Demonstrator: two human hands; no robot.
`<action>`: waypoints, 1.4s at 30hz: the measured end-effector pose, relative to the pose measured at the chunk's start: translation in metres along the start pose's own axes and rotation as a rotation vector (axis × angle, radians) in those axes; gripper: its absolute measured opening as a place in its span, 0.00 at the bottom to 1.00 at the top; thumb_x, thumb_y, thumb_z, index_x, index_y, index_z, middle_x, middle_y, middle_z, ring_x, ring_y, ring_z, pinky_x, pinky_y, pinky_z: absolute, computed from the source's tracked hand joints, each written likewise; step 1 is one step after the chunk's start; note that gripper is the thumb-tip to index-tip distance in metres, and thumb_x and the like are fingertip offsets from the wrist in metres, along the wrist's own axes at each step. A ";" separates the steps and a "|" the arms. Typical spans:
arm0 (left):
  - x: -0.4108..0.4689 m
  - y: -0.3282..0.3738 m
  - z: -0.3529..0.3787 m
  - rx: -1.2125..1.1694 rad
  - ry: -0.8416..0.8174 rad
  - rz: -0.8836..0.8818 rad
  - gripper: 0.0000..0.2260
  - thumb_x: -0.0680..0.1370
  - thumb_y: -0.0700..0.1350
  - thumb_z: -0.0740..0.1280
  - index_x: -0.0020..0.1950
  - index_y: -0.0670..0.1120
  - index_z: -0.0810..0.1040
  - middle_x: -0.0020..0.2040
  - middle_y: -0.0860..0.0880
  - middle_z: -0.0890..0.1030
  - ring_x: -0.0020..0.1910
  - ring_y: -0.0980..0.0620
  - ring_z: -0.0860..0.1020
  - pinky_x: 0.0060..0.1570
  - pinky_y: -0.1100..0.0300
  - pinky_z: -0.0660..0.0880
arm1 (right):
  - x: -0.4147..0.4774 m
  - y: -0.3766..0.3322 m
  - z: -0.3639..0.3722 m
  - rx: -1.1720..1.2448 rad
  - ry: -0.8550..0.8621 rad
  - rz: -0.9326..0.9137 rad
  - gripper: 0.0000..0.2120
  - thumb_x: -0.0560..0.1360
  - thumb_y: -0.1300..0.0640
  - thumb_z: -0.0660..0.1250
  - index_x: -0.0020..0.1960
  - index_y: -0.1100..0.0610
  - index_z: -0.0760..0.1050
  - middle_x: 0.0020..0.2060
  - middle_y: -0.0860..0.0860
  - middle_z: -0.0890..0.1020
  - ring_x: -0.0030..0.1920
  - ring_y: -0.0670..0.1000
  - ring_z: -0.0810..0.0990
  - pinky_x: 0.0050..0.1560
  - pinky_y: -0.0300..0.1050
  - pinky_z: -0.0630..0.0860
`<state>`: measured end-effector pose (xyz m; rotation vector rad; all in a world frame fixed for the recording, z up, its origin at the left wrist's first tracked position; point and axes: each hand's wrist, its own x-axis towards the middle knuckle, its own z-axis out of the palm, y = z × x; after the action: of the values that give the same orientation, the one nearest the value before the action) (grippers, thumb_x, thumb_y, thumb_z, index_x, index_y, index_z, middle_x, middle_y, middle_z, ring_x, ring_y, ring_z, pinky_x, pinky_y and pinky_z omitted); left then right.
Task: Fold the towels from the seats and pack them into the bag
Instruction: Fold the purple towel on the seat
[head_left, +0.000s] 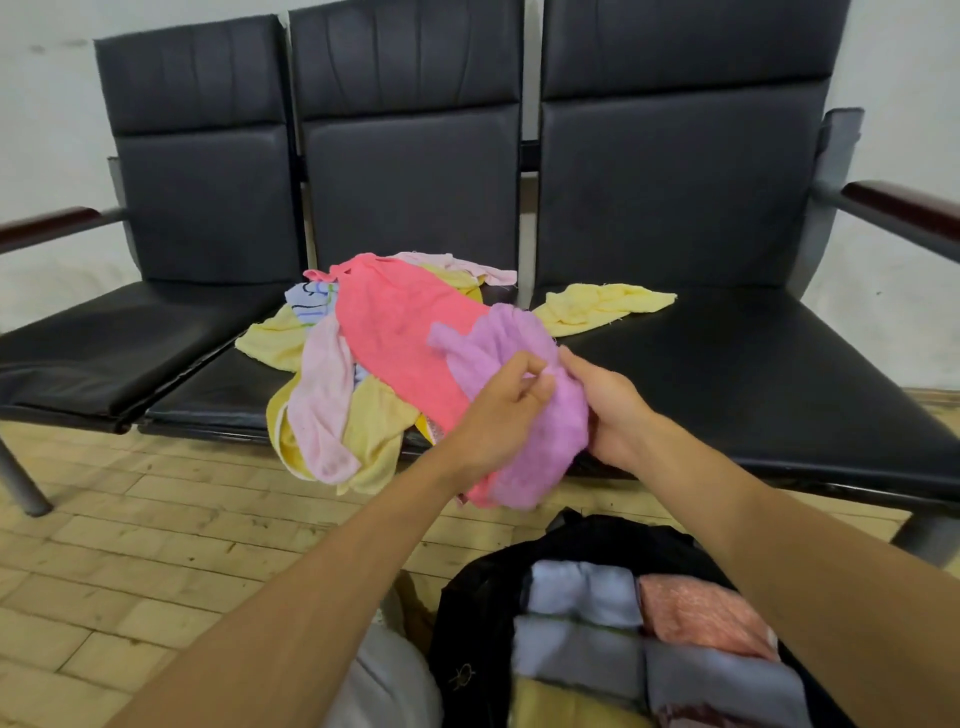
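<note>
— What colours are being shown on the seats (727, 374)?

— Black padding is being shown, with a coral-pink towel (400, 332), a lilac towel (524, 415), pale yellow towels (602, 306) and a pale pink one (322, 410). A blue striped cloth (309, 301) is being partly covered.

— And the bag (478, 613)?

— Black; light blue (582, 592) and salmon (701, 618) folded towels are being displayed inside it.

Left hand (501, 410) and right hand (610, 410) grip purple towel (530, 415) above open bag (519, 582).

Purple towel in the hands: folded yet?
Not yet. The purple towel hangs crumpled and bunched between the left hand and right hand, with no flat layers.
</note>
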<state>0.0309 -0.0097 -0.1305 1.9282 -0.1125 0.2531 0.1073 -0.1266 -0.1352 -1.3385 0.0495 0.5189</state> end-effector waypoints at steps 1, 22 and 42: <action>0.000 0.002 0.006 -0.019 -0.044 -0.011 0.07 0.84 0.44 0.57 0.47 0.49 0.70 0.37 0.52 0.72 0.34 0.59 0.69 0.38 0.64 0.67 | -0.001 -0.001 -0.003 -0.025 0.056 -0.006 0.11 0.78 0.54 0.68 0.53 0.62 0.80 0.48 0.59 0.85 0.50 0.56 0.84 0.55 0.55 0.80; 0.063 -0.043 0.058 0.577 0.093 -0.311 0.18 0.78 0.40 0.63 0.68 0.41 0.72 0.66 0.42 0.73 0.63 0.45 0.72 0.58 0.60 0.69 | -0.035 -0.033 -0.179 -0.902 -0.103 0.041 0.13 0.78 0.56 0.64 0.52 0.65 0.81 0.50 0.59 0.84 0.45 0.52 0.80 0.51 0.51 0.78; 0.051 -0.011 0.073 -0.061 0.190 -0.442 0.17 0.74 0.34 0.69 0.62 0.45 0.76 0.56 0.41 0.80 0.57 0.42 0.79 0.59 0.46 0.76 | 0.013 0.017 -0.138 -1.589 0.265 -0.612 0.19 0.79 0.42 0.62 0.61 0.55 0.75 0.54 0.52 0.75 0.54 0.51 0.71 0.56 0.46 0.73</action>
<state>0.0915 -0.0715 -0.1536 1.8049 0.4231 0.1319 0.1477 -0.2487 -0.1891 -2.8008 -0.6683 -0.3028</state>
